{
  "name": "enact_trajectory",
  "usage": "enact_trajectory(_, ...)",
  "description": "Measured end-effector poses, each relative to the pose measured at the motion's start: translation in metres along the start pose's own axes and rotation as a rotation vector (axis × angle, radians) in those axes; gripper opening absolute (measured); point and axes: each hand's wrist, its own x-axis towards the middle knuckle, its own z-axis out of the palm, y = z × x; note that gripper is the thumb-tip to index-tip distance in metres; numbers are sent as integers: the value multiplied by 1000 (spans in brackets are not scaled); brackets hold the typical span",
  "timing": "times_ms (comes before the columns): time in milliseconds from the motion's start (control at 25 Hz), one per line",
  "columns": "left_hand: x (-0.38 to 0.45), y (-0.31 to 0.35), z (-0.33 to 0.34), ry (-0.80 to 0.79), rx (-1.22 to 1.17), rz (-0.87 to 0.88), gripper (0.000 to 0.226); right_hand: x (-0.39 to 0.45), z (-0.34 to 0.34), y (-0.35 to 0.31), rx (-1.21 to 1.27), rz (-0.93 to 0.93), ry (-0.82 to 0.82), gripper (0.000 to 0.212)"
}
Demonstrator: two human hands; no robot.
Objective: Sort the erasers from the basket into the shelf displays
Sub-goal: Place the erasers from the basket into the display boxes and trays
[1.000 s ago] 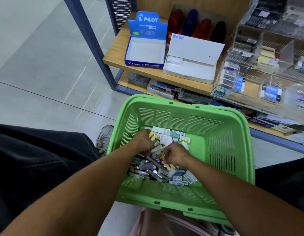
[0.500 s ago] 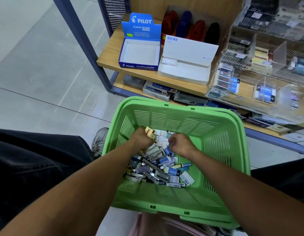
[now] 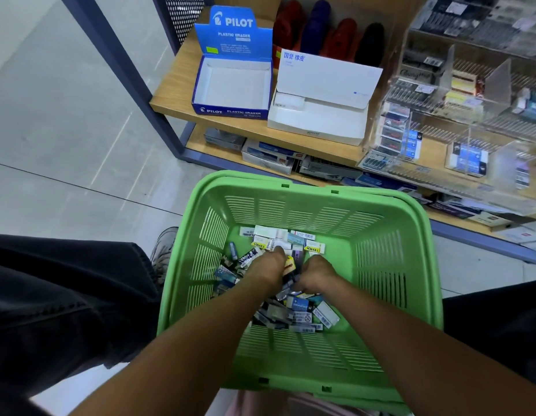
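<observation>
**Both hands in the heap, display boxes straight ahead**

Nearest, forearms converging into the green basket (image 3: 389, 265). Left hand (image 3: 265, 267) and right hand (image 3: 316, 273) side by side, knuckles up, buried in the eraser pile (image 3: 299, 307). Fingers of both curled down among the sleeves; something yellow-labelled showing between the hands, close against the left. Which eraser each hand holds, if any: cannot tell, fingertips hidden by the backs of the hands. Loose erasers lying every which way, no common long axis; a tidier row of white and yellow ones (image 3: 278, 240) just beyond the knuckles, against the far wall.

Farther on, across the basket rim, the wooden shelf (image 3: 173, 85). Blue Pilot box (image 3: 233, 88), open and apparently unfilled, ahead and to the left, hence nearer the left hand. White Kokuyo box (image 3: 320, 115) touching its right side, more in line with the right hand. Clear acrylic bins (image 3: 458, 94) farther right. Probably a lift up and forward next, each hand toward its own side.
</observation>
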Motion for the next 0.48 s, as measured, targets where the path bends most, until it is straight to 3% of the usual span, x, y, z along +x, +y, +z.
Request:
enact_trajectory(160,9,-10,-5,-38,-137,-33,38,-3,-1,5,245,-15,-10,31)
enact_trajectory(320,6,-15,-12,-77,-229,-18,37,-8,-1,0,356,-123,-63,45)
enact_trajectory(400,5,-14,-14,-110,-256,-25,37,-12,0,-4,299,-177,-177,56)
enact_trajectory(480,1,-11,-18,-160,-253,-46,37,-10,4,-2,78,-267,-166,70)
